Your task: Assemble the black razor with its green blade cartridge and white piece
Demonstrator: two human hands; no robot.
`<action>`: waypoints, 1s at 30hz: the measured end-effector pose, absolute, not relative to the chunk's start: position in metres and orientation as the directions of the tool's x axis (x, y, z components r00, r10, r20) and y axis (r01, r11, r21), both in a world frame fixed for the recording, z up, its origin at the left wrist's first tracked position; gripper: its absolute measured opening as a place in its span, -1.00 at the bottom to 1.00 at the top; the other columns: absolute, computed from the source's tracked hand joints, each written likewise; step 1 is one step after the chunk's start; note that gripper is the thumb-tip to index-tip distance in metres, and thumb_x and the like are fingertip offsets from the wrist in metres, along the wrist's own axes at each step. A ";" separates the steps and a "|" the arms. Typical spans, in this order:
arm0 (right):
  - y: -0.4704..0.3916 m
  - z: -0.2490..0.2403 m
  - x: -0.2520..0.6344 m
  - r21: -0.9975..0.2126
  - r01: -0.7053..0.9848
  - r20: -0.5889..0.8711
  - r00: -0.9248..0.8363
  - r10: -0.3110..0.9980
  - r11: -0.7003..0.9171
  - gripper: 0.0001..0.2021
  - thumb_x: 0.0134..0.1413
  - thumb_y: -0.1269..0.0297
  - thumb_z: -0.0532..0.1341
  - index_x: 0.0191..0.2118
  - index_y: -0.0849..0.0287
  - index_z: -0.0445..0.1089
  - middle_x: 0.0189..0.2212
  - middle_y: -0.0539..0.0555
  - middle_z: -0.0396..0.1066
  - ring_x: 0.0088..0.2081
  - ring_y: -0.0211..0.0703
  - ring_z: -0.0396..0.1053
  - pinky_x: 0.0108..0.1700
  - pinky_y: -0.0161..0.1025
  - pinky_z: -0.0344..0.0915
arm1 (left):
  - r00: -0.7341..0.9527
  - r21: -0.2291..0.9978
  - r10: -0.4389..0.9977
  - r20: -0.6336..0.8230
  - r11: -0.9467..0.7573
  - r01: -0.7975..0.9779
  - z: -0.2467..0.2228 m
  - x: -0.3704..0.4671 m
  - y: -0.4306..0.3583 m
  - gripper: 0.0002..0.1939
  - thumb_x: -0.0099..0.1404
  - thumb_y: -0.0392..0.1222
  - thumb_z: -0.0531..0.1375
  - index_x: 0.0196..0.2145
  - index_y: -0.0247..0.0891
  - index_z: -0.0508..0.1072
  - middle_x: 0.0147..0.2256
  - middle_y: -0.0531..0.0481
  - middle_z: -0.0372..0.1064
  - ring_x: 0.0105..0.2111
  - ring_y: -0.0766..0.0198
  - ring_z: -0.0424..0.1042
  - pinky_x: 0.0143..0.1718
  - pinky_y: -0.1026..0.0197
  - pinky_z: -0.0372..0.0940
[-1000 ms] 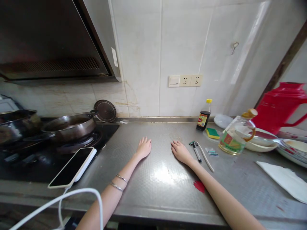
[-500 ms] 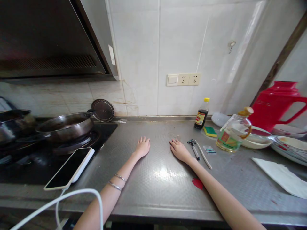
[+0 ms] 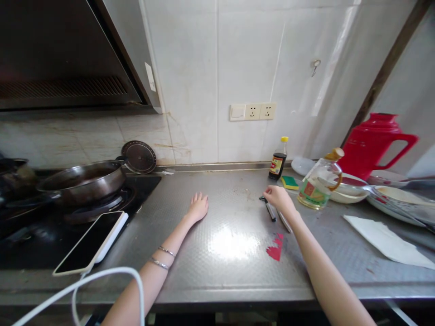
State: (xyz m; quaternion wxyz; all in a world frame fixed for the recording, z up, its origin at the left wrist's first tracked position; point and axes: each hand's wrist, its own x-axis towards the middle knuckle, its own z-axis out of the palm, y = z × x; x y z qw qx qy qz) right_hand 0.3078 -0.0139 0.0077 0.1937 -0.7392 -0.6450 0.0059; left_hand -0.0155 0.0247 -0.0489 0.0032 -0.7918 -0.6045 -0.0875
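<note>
My left hand point(image 3: 198, 207) lies palm down on the steel counter point(image 3: 231, 276), fingers stretched, holding nothing. My right hand point(image 3: 280, 200) has its fingers curled downward at the far end of a thin whitish stick point(image 3: 285, 222), covering that end. Whether the fingers grip it is hidden. Just left of these fingers lies a razor point(image 3: 270, 211) with a dark head and a grey-black handle. A ragged red patch point(image 3: 276, 248) shows on the counter nearer to me.
Behind the right hand are a soy sauce bottle point(image 3: 277, 160), a green-yellow sponge point(image 3: 289, 182) and an oil jug point(image 3: 317, 185). A red thermos point(image 3: 369, 147), bowls and a white paper sheet point(image 3: 387, 240) lie farther right. Left are a pan point(image 3: 84, 181) and a cabled phone point(image 3: 90, 242).
My right hand has lifted from lying flat and moved right onto the whitish stick, its fingers curling. The left hand stays in place. The view has shifted slightly right.
</note>
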 end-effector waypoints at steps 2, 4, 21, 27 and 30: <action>-0.015 0.006 0.317 -0.304 0.945 0.135 0.164 0.977 -0.117 -0.75 -0.04 0.21 0.09 -0.47 0.25 0.45 -0.56 0.22 0.46 -0.48 -0.09 0.42 -0.43 -0.30 0.21 | 0.256 0.094 0.956 0.145 -0.271 0.958 -0.049 -0.016 0.024 -0.53 0.33 -0.16 -0.20 0.14 -0.30 0.13 0.19 -0.27 -0.03 0.20 -0.09 -0.08 0.13 -0.08 -0.09; -0.016 0.003 0.321 -0.305 0.945 0.007 0.130 0.991 -0.122 -0.74 -0.07 0.22 0.12 -0.60 0.25 0.42 -0.67 0.20 0.41 -0.56 -0.11 0.39 -0.47 -0.31 0.21 | 0.258 0.088 0.955 0.148 -0.272 0.958 -0.048 -0.016 0.024 -0.53 0.33 -0.15 -0.20 0.14 -0.30 0.13 0.19 -0.28 -0.02 0.20 -0.09 -0.08 0.12 -0.08 -0.08; -0.022 0.006 0.311 -0.264 0.941 -0.209 0.161 0.965 -0.214 -0.90 -0.23 0.38 0.17 -0.56 0.30 0.40 -0.67 0.17 0.41 -0.62 -0.17 0.37 -0.57 -0.35 0.20 | 0.254 0.078 0.956 0.145 -0.267 0.961 -0.046 -0.015 0.022 -0.53 0.34 -0.17 -0.19 0.15 -0.31 0.14 0.19 -0.28 -0.02 0.20 -0.07 -0.07 0.12 -0.07 -0.08; -0.017 0.004 0.303 -0.282 0.957 -0.033 0.064 0.997 -0.070 -0.82 -0.15 0.32 0.14 -0.62 0.28 0.38 -0.71 0.16 0.38 -0.59 -0.17 0.37 -0.54 -0.36 0.14 | 0.251 0.112 0.954 0.165 -0.271 0.956 -0.047 -0.015 0.022 -0.54 0.33 -0.17 -0.16 0.13 -0.32 0.18 0.18 -0.29 0.02 0.19 -0.06 -0.04 0.13 -0.07 -0.07; -0.016 0.004 0.290 -0.326 0.944 0.144 -0.014 0.989 0.061 -0.84 -0.15 0.31 0.13 -0.59 0.26 0.37 -0.67 0.11 0.39 -0.54 -0.19 0.36 -0.52 -0.38 0.12 | 0.235 0.144 0.946 0.222 -0.271 0.952 -0.043 -0.013 0.022 -0.58 0.30 -0.22 -0.10 0.06 -0.34 0.27 0.14 -0.27 0.09 0.18 -0.01 0.01 0.15 -0.03 -0.10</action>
